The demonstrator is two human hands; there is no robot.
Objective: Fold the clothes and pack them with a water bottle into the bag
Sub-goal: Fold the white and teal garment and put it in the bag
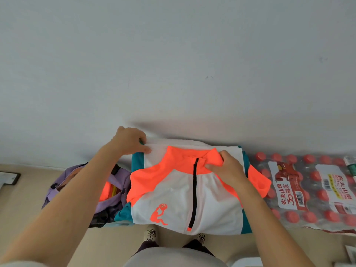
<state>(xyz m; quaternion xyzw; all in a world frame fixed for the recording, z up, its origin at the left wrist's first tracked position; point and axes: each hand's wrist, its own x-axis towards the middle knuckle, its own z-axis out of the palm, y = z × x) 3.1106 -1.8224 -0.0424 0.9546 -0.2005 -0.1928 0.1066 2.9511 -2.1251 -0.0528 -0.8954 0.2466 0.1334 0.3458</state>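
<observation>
Nearest to the camera, at the bottom of the head view, I see the person's own body and two feet on the beige floor (28,189), and both bare forearms reaching forward.

Between the hands is the jacket (185,205), white with orange shoulders and teal sides. It lies flat on a low support which I cannot identify, close to the pale wall (173,64). Its black zip (194,191) runs away from the body, so the long axis points from the person to the wall, with the collar at the far end.

My left hand (131,140) pinches the white cloth at the far left corner, fingers curled on the edge. My right hand (227,168) pinches the orange collar just right of the zip. Both hands are at the far end, and the hem is the free end near the body.

I judge the next fold goes along this axis. Behind the jacket there is almost no room, because the wall is just there.

The purple bag (59,182) stands open, touching the jacket's left side, with something orange inside. It is nearer the left hand. The pack of water bottles (308,189) lies just beside the right sleeve, nearer the right hand.
</observation>
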